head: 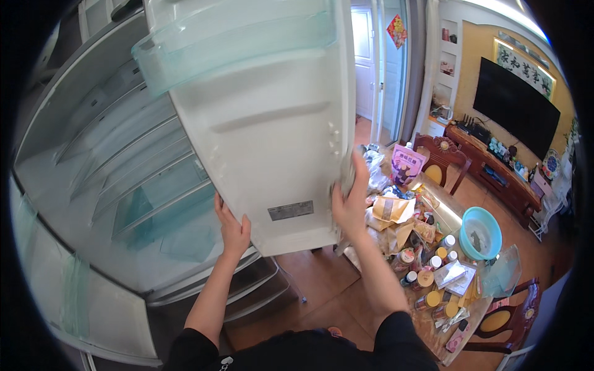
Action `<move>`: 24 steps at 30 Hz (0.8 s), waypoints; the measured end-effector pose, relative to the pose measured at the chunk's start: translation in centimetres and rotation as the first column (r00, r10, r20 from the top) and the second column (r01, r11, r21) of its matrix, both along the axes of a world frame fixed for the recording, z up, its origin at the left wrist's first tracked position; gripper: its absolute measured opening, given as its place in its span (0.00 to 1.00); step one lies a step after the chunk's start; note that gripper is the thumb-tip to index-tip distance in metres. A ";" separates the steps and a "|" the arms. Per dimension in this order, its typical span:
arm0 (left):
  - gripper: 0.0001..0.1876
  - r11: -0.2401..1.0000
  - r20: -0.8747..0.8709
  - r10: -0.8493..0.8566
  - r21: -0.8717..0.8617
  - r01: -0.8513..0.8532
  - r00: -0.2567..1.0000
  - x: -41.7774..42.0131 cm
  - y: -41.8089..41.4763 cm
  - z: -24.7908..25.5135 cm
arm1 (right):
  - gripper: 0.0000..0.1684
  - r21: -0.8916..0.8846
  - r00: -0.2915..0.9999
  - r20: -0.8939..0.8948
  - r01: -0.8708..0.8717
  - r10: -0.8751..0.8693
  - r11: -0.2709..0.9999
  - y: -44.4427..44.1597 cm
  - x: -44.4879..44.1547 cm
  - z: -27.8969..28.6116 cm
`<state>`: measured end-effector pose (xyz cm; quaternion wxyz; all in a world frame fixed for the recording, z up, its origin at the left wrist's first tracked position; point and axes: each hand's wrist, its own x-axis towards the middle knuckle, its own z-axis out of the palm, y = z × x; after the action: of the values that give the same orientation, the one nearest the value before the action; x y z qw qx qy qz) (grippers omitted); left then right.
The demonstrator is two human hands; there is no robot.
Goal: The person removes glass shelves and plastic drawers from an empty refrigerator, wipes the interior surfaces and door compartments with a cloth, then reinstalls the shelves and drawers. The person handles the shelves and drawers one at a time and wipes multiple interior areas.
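Note:
The inner side of a white refrigerator door (269, 157) faces me, with a clear bluish door shelf (241, 51) across its upper part and a grey label bearing writing low down. My left hand (235, 234) grips the door's lower left edge, its thumb at the front. At the opposite edge, my right hand (352, 204) presses a greyish cloth (345, 174) around the rim; the cloth is blurred and partly hidden by the fingers. Behind the door stands the open refrigerator compartment (51, 153), with glass shelves (139, 130) and a bluish drawer (134, 213).
Another open door (111, 315) lies at lower left. To my right, a table (431, 341) carries jars (424, 279), food packets (394, 208), a light-blue basin (481, 232) and a clear bluish bin (503, 273). Wooden chairs (503, 320) stand beside it. Freezer drawers (255, 287) are below the compartment.

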<state>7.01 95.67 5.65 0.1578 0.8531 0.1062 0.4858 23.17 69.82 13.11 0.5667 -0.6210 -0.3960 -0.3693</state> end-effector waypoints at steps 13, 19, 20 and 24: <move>0.40 0.999 0.023 -0.024 -0.023 0.024 0.999 -0.1 -0.1 -1.0 | 0.43 0.220 0.915 0.302 -0.339 0.267 0.915 2.1 5.5 16.8; 0.40 1.000 0.017 -0.015 -0.019 0.015 1.000 0.1 0.0 -0.9 | 0.45 0.191 0.912 -0.354 -0.145 0.206 0.971 1.3 -0.5 -8.5; 0.40 0.999 0.022 -0.021 -0.038 0.021 1.000 0.5 -0.1 -1.0 | 0.45 0.180 0.894 -0.411 -0.114 0.179 0.977 1.2 -1.2 -12.9; 0.40 0.998 0.050 -0.018 -0.061 0.022 0.999 0.4 0.2 -1.3 | 0.46 0.123 0.768 -0.615 -0.130 0.178 0.984 1.1 -1.6 -25.1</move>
<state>7.42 95.88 4.31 0.1914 0.8365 0.1085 0.5019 21.52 70.92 -12.01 0.7164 -0.6523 -0.2220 -0.1096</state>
